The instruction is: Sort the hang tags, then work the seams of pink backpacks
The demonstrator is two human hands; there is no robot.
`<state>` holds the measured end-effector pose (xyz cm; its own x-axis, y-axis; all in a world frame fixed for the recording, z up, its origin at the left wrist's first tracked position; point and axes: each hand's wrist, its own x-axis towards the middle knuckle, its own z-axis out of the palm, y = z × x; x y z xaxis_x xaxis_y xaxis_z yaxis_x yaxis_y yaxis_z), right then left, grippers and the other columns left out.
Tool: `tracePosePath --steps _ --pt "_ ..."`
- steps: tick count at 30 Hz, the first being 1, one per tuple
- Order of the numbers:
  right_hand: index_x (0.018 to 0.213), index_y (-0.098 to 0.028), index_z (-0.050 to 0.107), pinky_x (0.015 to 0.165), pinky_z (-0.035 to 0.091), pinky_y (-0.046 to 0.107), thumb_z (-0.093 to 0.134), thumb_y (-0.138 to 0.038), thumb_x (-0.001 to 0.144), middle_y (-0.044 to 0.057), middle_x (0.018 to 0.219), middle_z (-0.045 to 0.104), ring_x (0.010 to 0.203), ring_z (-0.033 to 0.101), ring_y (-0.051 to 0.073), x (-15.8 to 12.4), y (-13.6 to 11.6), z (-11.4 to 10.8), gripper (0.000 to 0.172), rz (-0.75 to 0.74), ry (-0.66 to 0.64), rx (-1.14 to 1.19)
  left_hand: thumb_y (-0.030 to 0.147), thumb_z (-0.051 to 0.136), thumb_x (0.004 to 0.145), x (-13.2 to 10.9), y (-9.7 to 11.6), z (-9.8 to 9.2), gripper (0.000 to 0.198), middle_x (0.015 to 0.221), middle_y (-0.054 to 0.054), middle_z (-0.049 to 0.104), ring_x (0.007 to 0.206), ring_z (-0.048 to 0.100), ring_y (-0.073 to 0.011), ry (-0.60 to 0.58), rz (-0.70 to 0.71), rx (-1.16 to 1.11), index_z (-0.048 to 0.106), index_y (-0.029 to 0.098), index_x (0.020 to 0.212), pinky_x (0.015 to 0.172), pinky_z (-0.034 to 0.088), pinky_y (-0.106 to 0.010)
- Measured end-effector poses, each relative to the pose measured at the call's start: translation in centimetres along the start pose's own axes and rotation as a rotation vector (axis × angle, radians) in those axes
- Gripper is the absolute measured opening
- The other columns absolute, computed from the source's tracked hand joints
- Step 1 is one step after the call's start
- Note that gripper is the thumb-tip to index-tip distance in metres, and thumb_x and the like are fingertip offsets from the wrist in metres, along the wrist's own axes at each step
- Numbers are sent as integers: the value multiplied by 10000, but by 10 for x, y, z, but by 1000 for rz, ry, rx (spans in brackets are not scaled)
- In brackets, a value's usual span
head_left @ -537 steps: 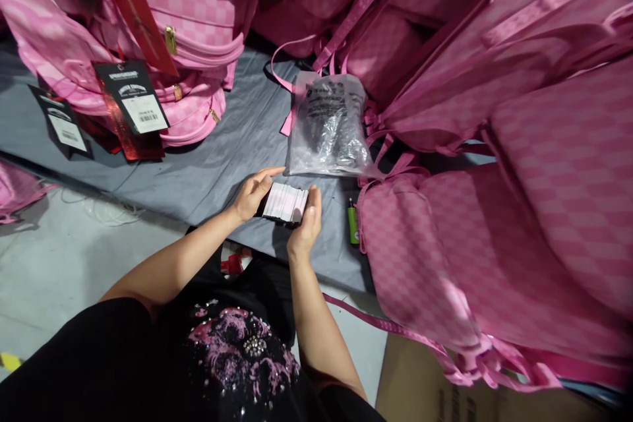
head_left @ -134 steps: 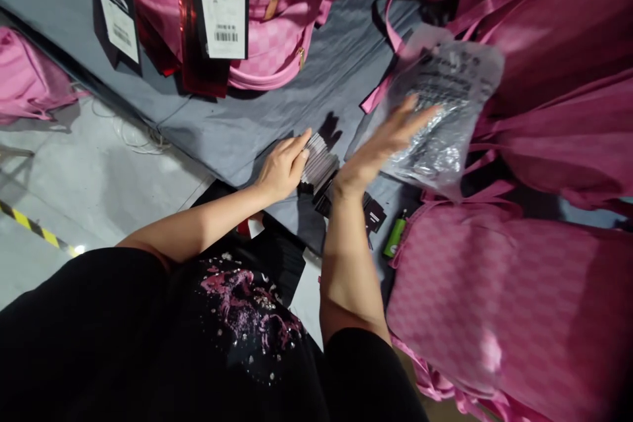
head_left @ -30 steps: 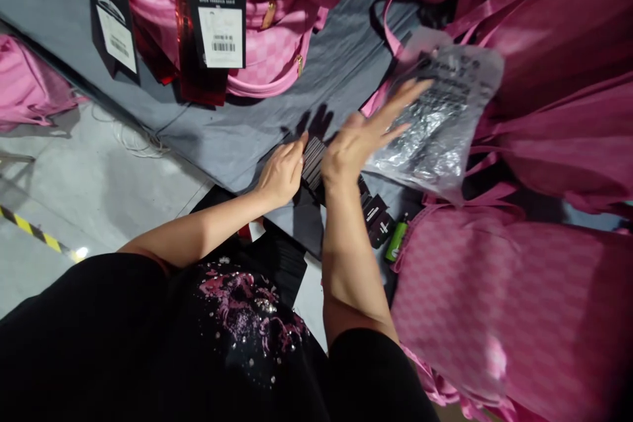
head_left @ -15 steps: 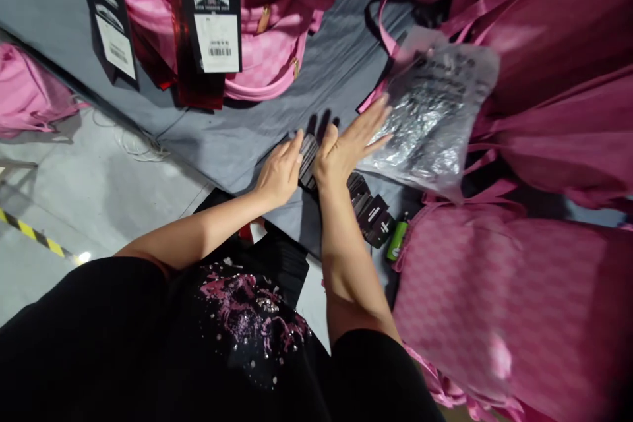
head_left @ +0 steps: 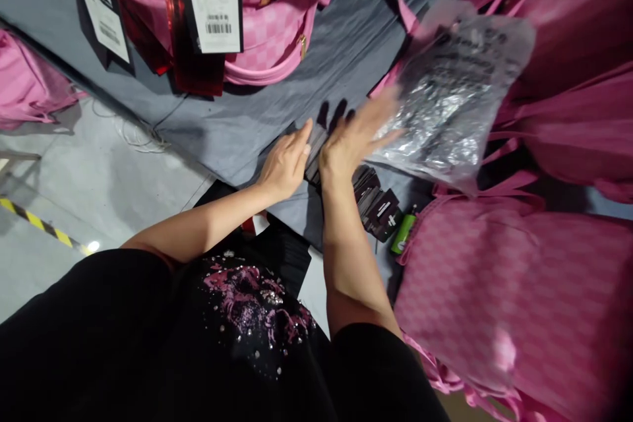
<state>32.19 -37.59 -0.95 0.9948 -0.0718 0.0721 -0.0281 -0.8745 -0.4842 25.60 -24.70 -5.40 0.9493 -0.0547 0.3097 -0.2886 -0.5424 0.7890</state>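
Observation:
My left hand (head_left: 285, 161) rests curled against the left end of a stack of small black cards (head_left: 315, 145) standing on the grey cloth (head_left: 237, 125). My right hand (head_left: 353, 138) hovers over the stack with its fingers stretched out flat and blurred by motion, holding nothing. More black cards (head_left: 378, 198) lie fanned out in a row just right of my right wrist. A clear plastic bag (head_left: 452, 95) of dark small parts lies beyond my right fingertips.
A green lighter (head_left: 404, 235) lies by the fanned cards. Pink checkered backpacks (head_left: 499, 290) crowd the right side and the far edge (head_left: 277, 33), with black and red hang tags (head_left: 210, 3) dangling at the top left. Grey floor with yellow-black tape (head_left: 34, 219) lies left.
My right hand has swept back over the card stack towards the plastic bag, its fingers spread flat. The fanned row of cards by my wrist has grown. My left hand stays on the stack.

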Motion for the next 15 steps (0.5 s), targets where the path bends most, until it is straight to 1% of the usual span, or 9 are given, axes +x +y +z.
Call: tracePosePath --steps 2,4,5,7,9,10,11,13,15 --pt "1596 -60 113 1195 -207 573 238 -395 951 131 1714 79 1584 -2 255 -4 -2 -1 738 41 -22 -96 441 126 1064 0 -1 -1 605 1475 -184 542 1344 553 -240 36 -31 -23 340 113 1526 1123 468 -444" --pt "1598 -70 117 1212 -173 564 250 -411 952 135 1709 112 1579 93 262 -3 -9 -11 742 37 -1 -83 396 154 1069 -1 -1 -1 563 1452 -171 569 1338 567 -219 64 -69 -46 385 119 1501 1131 476 -425" --pt "1598 -67 110 1218 -156 564 230 -424 960 145 1705 121 1574 133 264 0 -15 -19 741 21 44 -52 367 180 1069 -1 -1 -2 533 1430 -163 591 1324 581 -210 73 -84 -58 425 122 1475 1130 481 -414" --pt "1596 -51 59 1229 -130 552 154 -439 976 163 1701 113 1567 188 250 6 -28 -35 738 -21 216 5 301 238 1061 -2 -1 -1 474 1384 -145 632 1288 610 -200 82 -106 -77 505 127 1411 1124 490 -399" --pt "1597 -63 -37 1231 -121 550 52 -426 982 138 1705 70 1575 167 229 12 -39 -42 719 -71 382 16 251 289 1044 -2 0 -1 437 1358 -140 652 1260 630 -202 82 -123 -83 550 121 1370 1115 497 -391" --pt "1601 -87 -71 1232 -108 562 1 -420 980 118 1708 52 1580 141 230 13 -43 -40 708 -66 408 7 232 303 1035 -2 0 -1 432 1350 -144 657 1252 636 -208 75 -132 -82 556 114 1364 1108 502 -392" --pt "1608 -111 -80 1233 -84 581 -32 -423 977 106 1709 48 1581 124 242 13 -44 -35 706 -37 376 -9 215 310 1026 -1 0 0 433 1341 -150 661 1246 640 -215 61 -138 -79 555 107 1366 1100 508 -397" --pt "1627 -136 -17 1231 -29 628 -16 -457 981 119 1706 82 1577 108 284 12 -42 -18 721 24 193 -59 194 314 1015 0 0 0 441 1333 -158 664 1246 640 -229 35 -145 -72 544 100 1379 1091 515 -413" --pt "1630 -126 61 1212 -8 682 62 -483 994 148 1699 110 1576 82 316 12 -33 -1 729 18 53 -111 200 311 1019 0 1 1 440 1323 -149 671 1241 641 -227 27 -139 -69 539 110 1384 1085 519 -415"
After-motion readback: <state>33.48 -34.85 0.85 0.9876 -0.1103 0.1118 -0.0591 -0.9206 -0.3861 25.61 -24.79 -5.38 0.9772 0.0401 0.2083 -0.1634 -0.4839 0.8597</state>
